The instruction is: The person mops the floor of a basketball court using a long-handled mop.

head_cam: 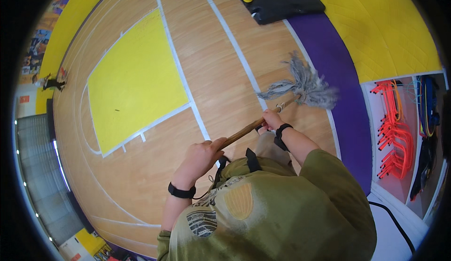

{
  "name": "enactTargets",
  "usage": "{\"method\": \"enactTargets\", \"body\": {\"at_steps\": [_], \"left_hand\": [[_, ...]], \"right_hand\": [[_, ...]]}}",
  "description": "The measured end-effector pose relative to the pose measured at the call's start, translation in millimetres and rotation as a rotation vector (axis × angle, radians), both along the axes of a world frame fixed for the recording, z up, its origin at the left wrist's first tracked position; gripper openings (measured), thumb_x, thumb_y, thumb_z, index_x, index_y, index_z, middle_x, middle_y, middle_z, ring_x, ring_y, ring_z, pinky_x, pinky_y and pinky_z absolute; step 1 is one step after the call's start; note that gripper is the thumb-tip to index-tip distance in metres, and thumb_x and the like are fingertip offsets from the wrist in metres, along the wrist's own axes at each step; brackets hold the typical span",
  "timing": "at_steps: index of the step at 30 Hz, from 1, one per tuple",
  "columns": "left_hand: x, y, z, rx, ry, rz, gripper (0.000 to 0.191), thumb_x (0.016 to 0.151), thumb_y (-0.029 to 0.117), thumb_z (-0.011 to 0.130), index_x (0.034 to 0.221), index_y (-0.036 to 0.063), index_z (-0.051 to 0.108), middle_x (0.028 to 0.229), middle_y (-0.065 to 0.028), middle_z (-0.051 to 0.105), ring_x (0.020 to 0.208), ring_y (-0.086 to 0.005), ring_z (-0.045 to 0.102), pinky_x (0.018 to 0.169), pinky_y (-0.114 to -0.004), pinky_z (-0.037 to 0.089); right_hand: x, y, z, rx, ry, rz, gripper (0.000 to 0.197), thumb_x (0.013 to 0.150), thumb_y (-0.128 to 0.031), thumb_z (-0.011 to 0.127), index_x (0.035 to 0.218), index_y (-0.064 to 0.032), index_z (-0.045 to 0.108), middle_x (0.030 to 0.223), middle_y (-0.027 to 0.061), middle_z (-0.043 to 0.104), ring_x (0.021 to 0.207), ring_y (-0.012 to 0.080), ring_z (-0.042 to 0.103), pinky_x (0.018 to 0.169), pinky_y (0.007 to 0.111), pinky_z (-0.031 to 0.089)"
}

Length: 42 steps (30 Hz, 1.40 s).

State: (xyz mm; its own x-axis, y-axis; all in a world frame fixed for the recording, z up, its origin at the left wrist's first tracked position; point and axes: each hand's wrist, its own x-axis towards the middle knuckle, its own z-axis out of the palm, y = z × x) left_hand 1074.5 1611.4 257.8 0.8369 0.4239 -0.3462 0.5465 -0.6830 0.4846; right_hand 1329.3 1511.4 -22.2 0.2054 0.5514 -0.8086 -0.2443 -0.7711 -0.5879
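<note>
A string mop with a wooden handle [243,131] runs diagonally in front of my body. My left hand [201,158] grips it near its upper end. Closer to the mop head, my right hand [272,120] is closed around the same handle. The grey mop head [306,84] is spread out at the right, over the wooden floor and beside the purple border strip. Some of its strands are blurred. Both wrists wear black bands.
Yellow paint [137,84] and white lines mark the wooden court floor [225,67]. A black padded base [282,2] with a yellow post stands at the top. Orange hurdle-like frames [396,134] fill a shelf at right. Another person [53,83] is far left.
</note>
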Motion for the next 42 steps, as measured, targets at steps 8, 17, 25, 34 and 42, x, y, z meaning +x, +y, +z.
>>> {"method": "enactTargets", "body": {"at_steps": [8,17,25,34,42], "left_hand": [[-224,-45,59,0.128,0.198,0.407,0.037,0.08,0.011,0.066,0.116,0.0173,0.062,0.073,-0.0115,0.058,0.064,-0.0309,0.059,0.058,-0.04,0.049],[-411,-159,158,0.112,0.216,0.945,0.031,0.081,0.009,0.065,0.112,0.008,0.063,0.084,-0.0163,0.064,0.073,-0.0342,0.063,0.063,-0.04,0.049],[-406,-174,170,0.008,0.064,1.028,0.027,0.085,0.009,0.062,0.112,0.0028,0.062,0.09,-0.0183,0.065,0.08,-0.0343,0.063,0.07,-0.037,0.049],[-278,-107,108,-0.258,-0.023,0.818,0.025,0.091,0.015,0.057,0.112,0.002,0.061,0.089,-0.0177,0.066,0.077,-0.0306,0.064,0.069,-0.036,0.049],[-62,-69,123,-0.09,-0.31,0.084,0.027,0.093,0.022,0.055,0.112,0.004,0.062,0.09,-0.0139,0.063,0.075,-0.0294,0.061,0.068,-0.037,0.05]], "right_hand": [[-244,45,8,0.011,0.147,0.274,0.021,0.091,-0.028,0.042,0.095,-0.0092,0.052,0.063,0.0085,0.058,0.045,0.0164,0.056,0.036,0.027,0.042],[-508,42,69,0.074,0.336,1.111,0.038,0.093,-0.044,0.035,0.111,-0.0147,0.051,0.075,0.0107,0.066,0.052,0.0176,0.065,0.038,0.027,0.045],[-516,30,92,0.043,0.339,1.271,0.041,0.092,-0.045,0.033,0.112,-0.015,0.052,0.076,0.0112,0.066,0.055,0.0184,0.064,0.043,0.028,0.046],[-301,17,44,0.045,0.112,0.881,0.041,0.092,-0.047,0.036,0.104,-0.0127,0.055,0.065,0.0089,0.062,0.047,0.0173,0.06,0.039,0.03,0.045],[-32,-138,-55,0.147,0.191,-0.26,0.011,0.082,-0.028,0.059,0.08,-0.0196,0.052,0.061,-0.0014,0.045,0.05,0.0147,0.049,0.043,0.029,0.04]]}}
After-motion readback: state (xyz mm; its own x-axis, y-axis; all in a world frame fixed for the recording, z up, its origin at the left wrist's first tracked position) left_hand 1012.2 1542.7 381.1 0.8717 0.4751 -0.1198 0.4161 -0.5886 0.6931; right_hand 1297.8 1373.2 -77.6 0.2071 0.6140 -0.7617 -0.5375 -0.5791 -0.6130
